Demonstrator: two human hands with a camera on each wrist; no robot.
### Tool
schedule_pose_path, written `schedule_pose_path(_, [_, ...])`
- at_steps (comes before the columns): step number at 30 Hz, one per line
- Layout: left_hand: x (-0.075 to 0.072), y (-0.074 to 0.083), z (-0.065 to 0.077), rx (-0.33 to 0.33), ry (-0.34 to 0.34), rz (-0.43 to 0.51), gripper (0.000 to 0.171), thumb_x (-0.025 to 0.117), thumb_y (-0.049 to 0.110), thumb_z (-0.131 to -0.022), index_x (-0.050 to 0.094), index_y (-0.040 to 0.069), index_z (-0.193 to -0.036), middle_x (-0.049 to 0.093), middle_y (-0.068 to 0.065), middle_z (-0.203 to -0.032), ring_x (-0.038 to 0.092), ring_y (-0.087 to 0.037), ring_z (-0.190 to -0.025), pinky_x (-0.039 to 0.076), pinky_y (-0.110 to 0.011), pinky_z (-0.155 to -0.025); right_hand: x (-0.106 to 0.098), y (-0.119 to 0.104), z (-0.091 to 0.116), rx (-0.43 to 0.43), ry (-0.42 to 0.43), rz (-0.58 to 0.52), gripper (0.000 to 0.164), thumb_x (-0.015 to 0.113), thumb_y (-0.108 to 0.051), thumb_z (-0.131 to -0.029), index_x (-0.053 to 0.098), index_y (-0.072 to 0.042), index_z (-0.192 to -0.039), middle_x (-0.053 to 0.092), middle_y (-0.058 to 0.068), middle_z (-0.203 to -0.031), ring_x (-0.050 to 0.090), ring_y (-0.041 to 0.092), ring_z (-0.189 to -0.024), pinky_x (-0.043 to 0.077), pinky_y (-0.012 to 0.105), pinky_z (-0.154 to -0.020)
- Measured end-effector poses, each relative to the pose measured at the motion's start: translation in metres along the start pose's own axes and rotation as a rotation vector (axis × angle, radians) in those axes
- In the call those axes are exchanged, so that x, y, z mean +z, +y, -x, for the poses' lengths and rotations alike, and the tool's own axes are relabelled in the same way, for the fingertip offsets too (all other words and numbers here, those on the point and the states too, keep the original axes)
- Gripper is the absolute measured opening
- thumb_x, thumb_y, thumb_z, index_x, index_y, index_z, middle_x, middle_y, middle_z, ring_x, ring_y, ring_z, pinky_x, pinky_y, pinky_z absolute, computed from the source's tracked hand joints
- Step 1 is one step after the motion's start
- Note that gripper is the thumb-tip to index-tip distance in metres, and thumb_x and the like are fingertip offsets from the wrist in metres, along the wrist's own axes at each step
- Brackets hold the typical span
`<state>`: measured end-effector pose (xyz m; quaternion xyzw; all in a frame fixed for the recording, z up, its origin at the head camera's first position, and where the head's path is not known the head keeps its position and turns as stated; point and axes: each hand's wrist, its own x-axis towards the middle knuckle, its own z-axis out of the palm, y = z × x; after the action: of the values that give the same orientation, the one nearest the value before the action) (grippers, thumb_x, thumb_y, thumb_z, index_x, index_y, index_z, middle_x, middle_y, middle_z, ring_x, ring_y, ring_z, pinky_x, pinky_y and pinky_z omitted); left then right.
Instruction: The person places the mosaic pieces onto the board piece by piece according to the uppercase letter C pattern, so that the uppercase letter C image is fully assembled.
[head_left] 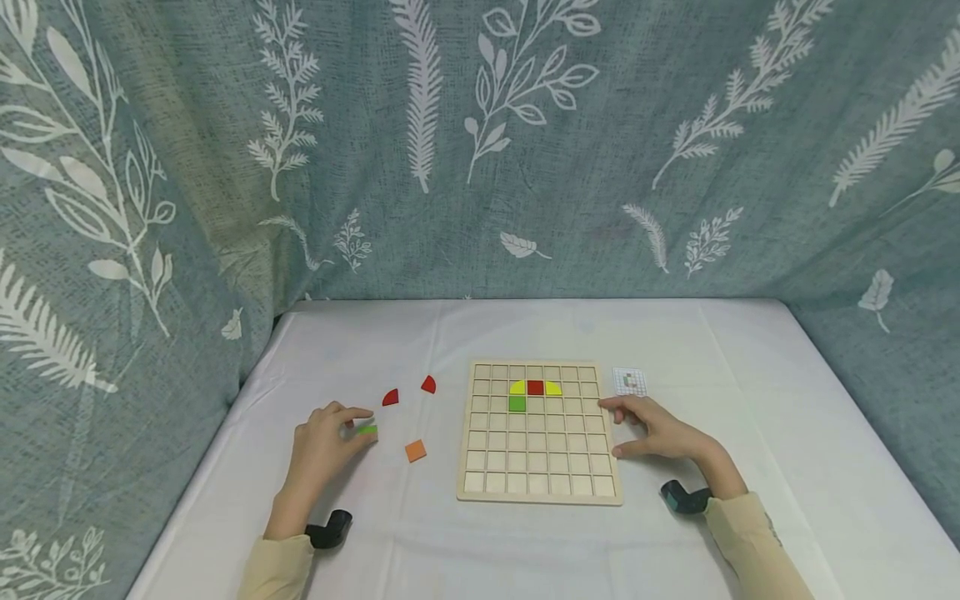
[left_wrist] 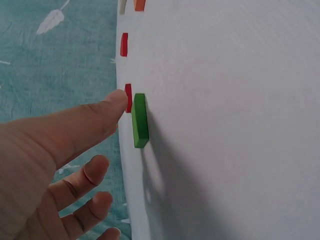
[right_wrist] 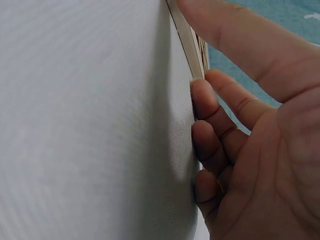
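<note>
On the left of the white table, my left hand (head_left: 324,446) is spread around a green tile (head_left: 367,430). The left wrist view shows this green tile (left_wrist: 140,120) just beyond the thumb, the fingers apart and not pinching it. My right hand (head_left: 660,429) rests its thumb and fingertips along the right edge of a wooden grid board (head_left: 537,502). On the board sit a red square (head_left: 535,387) between two yellow quarter-round pieces (head_left: 518,387), and a green square (head_left: 517,404) below the left one.
Two red quarter-round pieces (head_left: 391,397) and an orange square (head_left: 416,451) lie between my left hand and the board. A small printed pattern card (head_left: 629,382) lies right of the board. A leaf-patterned curtain (head_left: 480,208) hangs behind the table.
</note>
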<state>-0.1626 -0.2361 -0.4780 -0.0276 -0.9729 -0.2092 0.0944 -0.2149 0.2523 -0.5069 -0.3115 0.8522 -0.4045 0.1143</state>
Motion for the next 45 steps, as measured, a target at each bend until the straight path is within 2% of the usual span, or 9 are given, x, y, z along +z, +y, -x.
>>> schedule_pose_path(8, [-0.004, -0.007, 0.003, -0.008, -0.029, -0.014, 0.033, 0.078, 0.024, -0.072, 0.071, 0.012, -0.102, 0.057, -0.002, -0.079, 0.052, -0.028, -0.08, 0.038, -0.05, -0.07, 0.0, 0.001, -0.001, 0.012, 0.001, 0.005, 0.07, 0.08, -0.025, -0.071, 0.049, -0.002, -0.13, 0.047, 0.003, -0.092, 0.04, 0.017, -0.086, 0.033, 0.023, -0.078])
schedule_pose_path(15, [-0.005, -0.012, 0.003, -0.018, -0.061, -0.034, 0.026, 0.078, 0.021, -0.072, 0.072, 0.012, -0.095, 0.057, -0.004, -0.082, 0.052, -0.028, -0.081, 0.037, -0.05, -0.07, 0.001, 0.001, -0.001, 0.062, -0.001, 0.013, 0.071, 0.08, -0.028, -0.071, 0.049, -0.004, -0.13, 0.046, 0.002, -0.093, 0.038, 0.014, -0.089, 0.032, 0.023, -0.08])
schedule_pose_path(20, [-0.004, -0.011, 0.003, -0.014, -0.055, -0.036, 0.024, 0.077, 0.022, -0.072, 0.072, 0.011, -0.094, 0.058, -0.004, -0.082, 0.052, -0.028, -0.081, 0.038, -0.05, -0.071, 0.001, 0.001, -0.001, 0.068, 0.003, 0.019, 0.071, 0.08, -0.028, -0.071, 0.049, -0.005, -0.131, 0.046, 0.001, -0.093, 0.037, 0.014, -0.089, 0.032, 0.023, -0.081])
schedule_pose_path(33, [0.004, 0.005, -0.004, 0.006, -0.012, -0.007, 0.027, 0.078, 0.025, -0.073, 0.071, 0.011, -0.095, 0.057, -0.004, -0.078, 0.051, -0.026, -0.078, 0.036, -0.051, -0.075, -0.001, 0.005, -0.001, 0.018, 0.007, 0.013, 0.071, 0.079, -0.026, -0.072, 0.048, -0.002, -0.13, 0.046, 0.002, -0.092, 0.038, 0.014, -0.088, 0.034, 0.023, -0.08])
schedule_pose_path(45, [0.017, 0.027, -0.009, 0.068, -0.027, 0.007, 0.026, 0.078, 0.023, -0.071, 0.072, 0.014, -0.094, 0.055, 0.0, -0.076, 0.05, -0.021, -0.075, 0.038, -0.049, -0.077, -0.002, 0.0, 0.0, -0.026, 0.014, 0.024, 0.069, 0.079, -0.023, -0.072, 0.048, 0.002, -0.129, 0.047, 0.005, -0.091, 0.04, 0.016, -0.086, 0.035, 0.023, -0.079])
